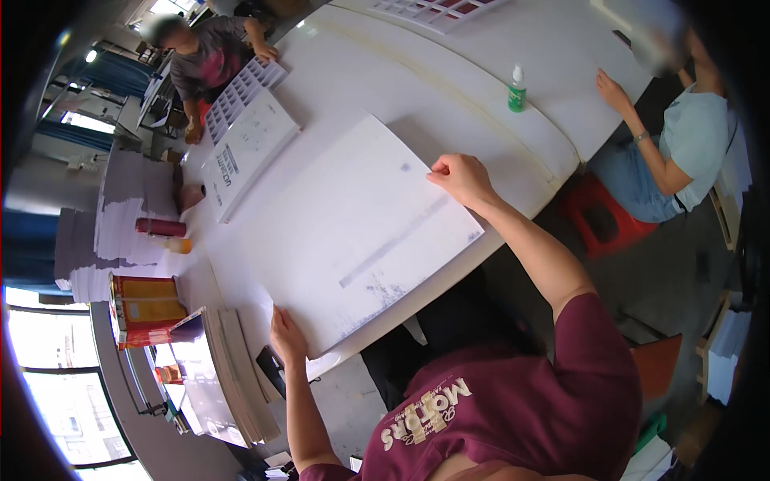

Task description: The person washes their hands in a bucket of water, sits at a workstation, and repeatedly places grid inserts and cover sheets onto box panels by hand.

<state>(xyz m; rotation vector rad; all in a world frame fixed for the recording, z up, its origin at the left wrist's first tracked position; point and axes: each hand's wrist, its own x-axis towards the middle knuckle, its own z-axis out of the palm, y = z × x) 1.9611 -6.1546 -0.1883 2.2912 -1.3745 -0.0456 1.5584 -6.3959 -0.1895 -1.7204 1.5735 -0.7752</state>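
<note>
A large flat white board (353, 208), marked with grey smudges and a faint grey strip, lies in front of me on the table. My right hand (461, 178) pinches its right edge between thumb and fingers. At the near left edge, my left hand (287, 337) grips the side with its fingers pointing up. Beyond the board sits a white printed box (253, 152) with dark lettering. A white compartment tray (241, 94) lies behind that box, under another person's hands.
A green spray bottle (517, 90) stands on the white table (449, 72). Paper stacks (132, 208), a dark red flask (160, 228) and a red-yellow tin (144, 309) are at left. A person in a light top (698, 132) sits at right beside a red stool (601, 216).
</note>
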